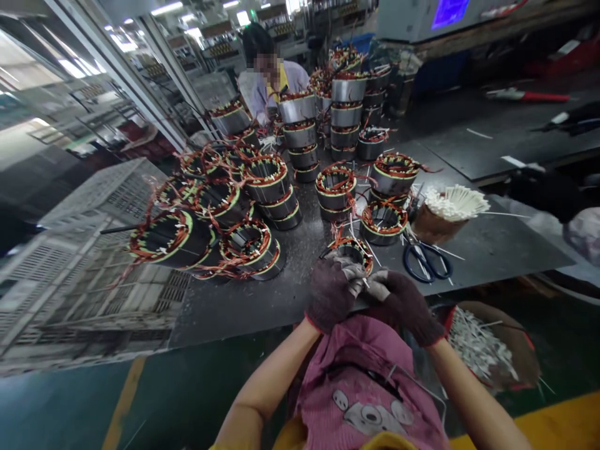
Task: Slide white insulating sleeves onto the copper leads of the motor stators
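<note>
Together, the left hand [332,294] and right hand [402,306] clamp one copper-wound stator [350,253] at its near rim.

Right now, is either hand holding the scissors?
No, the scissors lie on the bench, apart from the gloved left hand and right hand, which are both at a wound stator.

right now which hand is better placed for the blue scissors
Right: the dark gloved right hand is nearer the blue-handled scissors, on its side of the copper-wound stator; the left hand is farther.
</note>
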Motion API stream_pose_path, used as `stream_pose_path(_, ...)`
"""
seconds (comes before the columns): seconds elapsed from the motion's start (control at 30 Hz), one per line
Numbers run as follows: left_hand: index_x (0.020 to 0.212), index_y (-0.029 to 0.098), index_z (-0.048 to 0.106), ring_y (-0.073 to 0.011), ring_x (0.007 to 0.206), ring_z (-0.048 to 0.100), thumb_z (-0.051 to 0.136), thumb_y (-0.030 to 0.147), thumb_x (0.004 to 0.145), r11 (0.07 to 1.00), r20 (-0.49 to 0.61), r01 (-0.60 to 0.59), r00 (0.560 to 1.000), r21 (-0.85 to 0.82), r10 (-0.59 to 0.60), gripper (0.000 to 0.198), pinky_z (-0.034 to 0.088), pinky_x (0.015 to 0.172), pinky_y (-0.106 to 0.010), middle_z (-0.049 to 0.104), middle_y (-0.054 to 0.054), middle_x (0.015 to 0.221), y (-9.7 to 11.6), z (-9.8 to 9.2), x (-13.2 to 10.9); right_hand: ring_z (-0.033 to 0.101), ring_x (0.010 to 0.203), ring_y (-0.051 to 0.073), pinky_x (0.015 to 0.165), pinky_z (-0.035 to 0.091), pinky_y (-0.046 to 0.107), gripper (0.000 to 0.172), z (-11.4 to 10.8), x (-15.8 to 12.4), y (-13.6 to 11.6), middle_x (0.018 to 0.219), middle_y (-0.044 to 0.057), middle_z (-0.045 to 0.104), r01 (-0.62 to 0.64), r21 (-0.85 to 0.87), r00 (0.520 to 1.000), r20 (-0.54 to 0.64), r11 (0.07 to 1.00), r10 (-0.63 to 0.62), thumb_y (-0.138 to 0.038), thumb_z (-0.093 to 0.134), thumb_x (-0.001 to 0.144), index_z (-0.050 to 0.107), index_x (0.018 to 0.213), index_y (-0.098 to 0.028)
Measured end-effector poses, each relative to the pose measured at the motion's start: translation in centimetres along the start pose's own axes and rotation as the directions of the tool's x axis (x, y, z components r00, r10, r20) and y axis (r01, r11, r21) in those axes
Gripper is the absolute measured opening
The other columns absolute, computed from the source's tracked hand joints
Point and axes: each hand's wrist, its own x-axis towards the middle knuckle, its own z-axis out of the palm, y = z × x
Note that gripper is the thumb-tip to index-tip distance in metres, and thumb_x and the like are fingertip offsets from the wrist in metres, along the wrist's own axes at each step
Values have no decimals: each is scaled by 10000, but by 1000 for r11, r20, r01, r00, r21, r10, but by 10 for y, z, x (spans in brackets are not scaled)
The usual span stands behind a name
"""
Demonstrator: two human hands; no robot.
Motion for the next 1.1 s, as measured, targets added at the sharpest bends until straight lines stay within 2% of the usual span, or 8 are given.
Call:
stream_pose_path(0.1,1064,306,816,-244,1091,817,814,256,973,999,28,-28,999,15,28,104,641,1158,-512,873,-17,1106,-1,-2,1,714,765,265,725,531,380,319,-1,-4,0,797,71,814,-7,52,1000,-16,999,8,-515,728,886,819,771,-231)
stream_pose_path(0.23,1081,296,818,-239,1106,815,815,242,967,999,8,-44,999,28,44,126,623,1188,-521,868,-23,1125,-4,-1,-1,722,795,256,750,555,370,298,-2,-8,0,821,61,814,78,168,997,15,983,-81,-500,737,902,825,789,-239)
stream_pose_path(0.37,1091,296,823,-252,1108,806,824,241,950,997,46,-18,999,77,15,151,613,1195,-536,859,-30,1111,-5,0,-3,721,761,255,723,536,366,297,-1,-2,2,800,61,821,32,105,999,24,994,-35,-492,732,890,835,781,-236)
stream_pose_path(0.47,1098,285,815,-251,1116,800,796,226,964,997,18,-45,999,68,43,148,608,1200,-529,854,-33,1114,-5,1,-2,711,738,249,713,527,360,308,-2,0,5,766,53,813,-4,74,1000,18,997,2,-500,739,880,836,766,-231)
stream_pose_path(0.63,1040,287,807,-257,1137,791,735,298,1009,997,5,-41,999,67,41,79,593,1211,-513,849,-29,1104,-7,5,-1,700,772,224,758,559,351,334,-8,-7,3,794,43,808,97,118,995,23,988,-101,-536,789,900,828,788,-224)
stream_pose_path(0.83,1090,326,805,-301,1165,785,768,359,979,1000,38,21,999,7,-21,122,523,1287,-585,850,-33,1169,-9,10,-4,682,781,217,770,564,359,376,-11,-11,-4,795,43,790,167,96,985,22,981,-170,-583,761,935,815,793,-239)
stream_pose_path(0.93,1091,325,800,-299,1190,779,751,348,986,999,68,48,997,-13,-47,118,507,1299,-585,848,-26,1193,-9,10,-4,683,788,223,772,554,362,349,-9,-7,-5,805,46,798,137,57,990,16,989,-138,-555,754,926,824,795,-239)
stream_pose_path(1.1,1048,331,811,-274,1156,786,718,348,1018,999,95,49,994,12,-50,100,555,1254,-551,864,-12,1146,-7,6,1,675,767,234,726,502,357,279,-3,3,1,789,55,793,-2,-56,1000,-4,998,2,-474,749,891,810,762,-234)
